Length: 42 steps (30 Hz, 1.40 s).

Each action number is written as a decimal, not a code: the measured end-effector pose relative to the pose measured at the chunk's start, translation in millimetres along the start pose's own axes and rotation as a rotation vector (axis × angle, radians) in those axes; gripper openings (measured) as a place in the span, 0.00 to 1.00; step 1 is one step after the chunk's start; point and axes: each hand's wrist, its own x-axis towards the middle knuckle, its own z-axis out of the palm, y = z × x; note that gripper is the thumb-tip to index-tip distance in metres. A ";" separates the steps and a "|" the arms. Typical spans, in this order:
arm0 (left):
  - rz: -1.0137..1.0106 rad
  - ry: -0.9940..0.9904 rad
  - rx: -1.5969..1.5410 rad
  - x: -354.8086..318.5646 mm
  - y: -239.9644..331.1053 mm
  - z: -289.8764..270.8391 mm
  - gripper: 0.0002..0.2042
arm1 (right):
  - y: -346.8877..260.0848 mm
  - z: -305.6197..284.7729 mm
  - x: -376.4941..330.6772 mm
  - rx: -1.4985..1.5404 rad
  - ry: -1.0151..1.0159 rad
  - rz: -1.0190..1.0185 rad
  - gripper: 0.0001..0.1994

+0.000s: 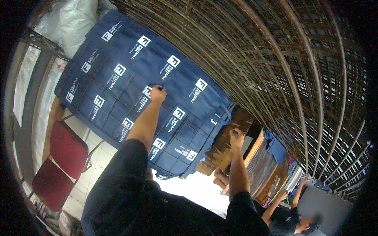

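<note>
A large sheet of navy blue fabric, printed all over with small white square logos, hangs spread against a wire mesh grid and fills the middle of the view. It looks thin, soft and light, a cloth that would drape and crease rather than hold its shape, and it seems best taken by an edge or pinched in a fold. Thin grid wires run across the front of the fabric, so it may snag if pulled sideways.

To the right of the fabric, a tall stack of rusty brown wire mesh panels curves away and crowds the space on that side. To the left of the fabric stand two red padded chairs on a pale tiled floor, with white plastic sacks above them.

Below the fabric's right corner lies a worn wooden desk with boards beside it.

The left hand is raised against the middle of the fabric, fingers closed and pinching it at a grid wire. The right hand rests on the desk just beyond the fabric's lower right corner; whether it grips anything I cannot tell.

Far to the lower right of the fabric, another person in dark clothing reaches up towards the boards.
</note>
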 end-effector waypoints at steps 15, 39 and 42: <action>0.263 0.206 0.426 -29.0 13.3 -15.8 0.20 | -39.9 -77.8 -176.3 -0.108 -0.005 -0.222 0.14; 0.349 -0.656 0.981 -151.2 -203.5 -374.8 0.26 | 68.6 -123.0 -326.0 -0.258 0.088 0.293 0.43; 0.936 -0.499 1.054 -140.0 -169.8 -381.2 0.24 | 55.8 -129.8 -321.5 -0.251 0.010 0.313 0.44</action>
